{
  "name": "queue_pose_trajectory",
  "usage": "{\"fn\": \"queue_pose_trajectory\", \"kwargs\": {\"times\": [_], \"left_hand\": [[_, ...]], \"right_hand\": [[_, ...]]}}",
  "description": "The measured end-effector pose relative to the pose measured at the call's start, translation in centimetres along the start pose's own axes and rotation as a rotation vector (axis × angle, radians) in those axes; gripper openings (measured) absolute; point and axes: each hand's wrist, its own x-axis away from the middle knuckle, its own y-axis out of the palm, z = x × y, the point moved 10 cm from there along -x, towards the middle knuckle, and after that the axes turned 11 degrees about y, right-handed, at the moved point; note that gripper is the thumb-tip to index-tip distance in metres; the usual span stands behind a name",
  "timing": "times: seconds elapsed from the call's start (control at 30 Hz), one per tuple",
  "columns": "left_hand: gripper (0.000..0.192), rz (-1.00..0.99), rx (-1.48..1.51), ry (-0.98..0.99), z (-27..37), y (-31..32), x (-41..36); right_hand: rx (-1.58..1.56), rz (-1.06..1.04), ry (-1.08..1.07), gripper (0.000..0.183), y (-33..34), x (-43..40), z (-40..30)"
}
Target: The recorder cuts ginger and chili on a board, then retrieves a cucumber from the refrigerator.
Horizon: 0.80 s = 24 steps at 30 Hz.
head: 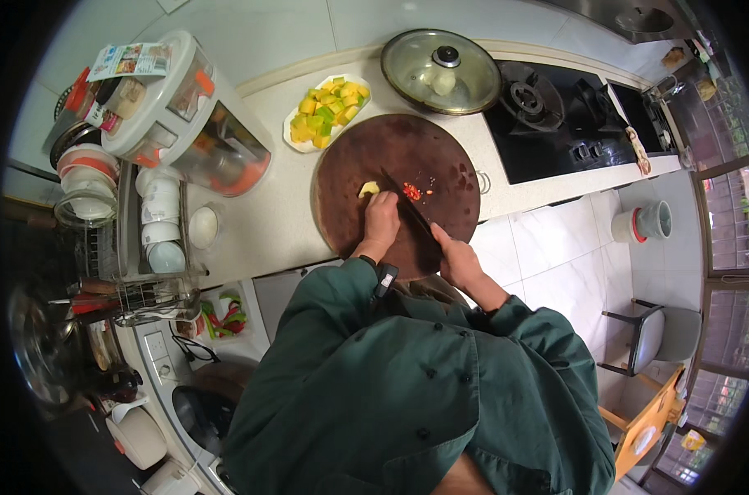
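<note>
A dark kitchen knife (pixel 416 211) is in my right hand (pixel 460 255), gripped by the handle, its blade slanting up and left over a round wooden chopping board (pixel 402 139). Left of the blade, my left hand (pixel 382 218) rests on the board with bent fingers. Its fingertips touch a pale yellow piece, likely ginger (pixel 368 189); part of it is hidden by the fingers. Chopped red chili (pixel 412 192) lies in a small heap right of the blade, with a few bits scattered beside it.
Behind the board are a white dish (pixel 288 140) of yellow-green cubes and a glass-lidded pan (pixel 405 86). A black gas hob (pixel 504 158) lies right. At left stand a clear-sided container (pixel 235 148), a white egg-like item in a cup (pixel 204 227) and a rack of bowls (pixel 162 204).
</note>
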Motion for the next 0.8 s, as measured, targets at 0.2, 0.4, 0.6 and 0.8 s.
{"fn": "queue_pose_trajectory", "kwargs": {"times": [0.2, 0.4, 0.6, 0.8], "left_hand": [[0.007, 0.076, 0.080, -0.049, -0.5, -0.4, 0.4], [0.006, 0.068, 0.020, -0.060, -0.8, -0.3, 0.2], [0.006, 0.038, 0.038, -0.079, -0.8, 0.0, 0.3], [0.007, 0.052, 0.091, -0.057, -0.8, -0.4, 0.5]], "right_hand": [[0.006, -0.052, 0.030, 0.069, -0.9, -0.7, -0.5], [-0.022, -0.121, 0.055, 0.067, -1.3, 2.6, 0.3], [-0.013, -0.089, 0.120, 0.068, 0.8, 0.0, 0.9], [-0.105, -0.034, 0.031, 0.069, -1.2, 0.3, 0.2]]}}
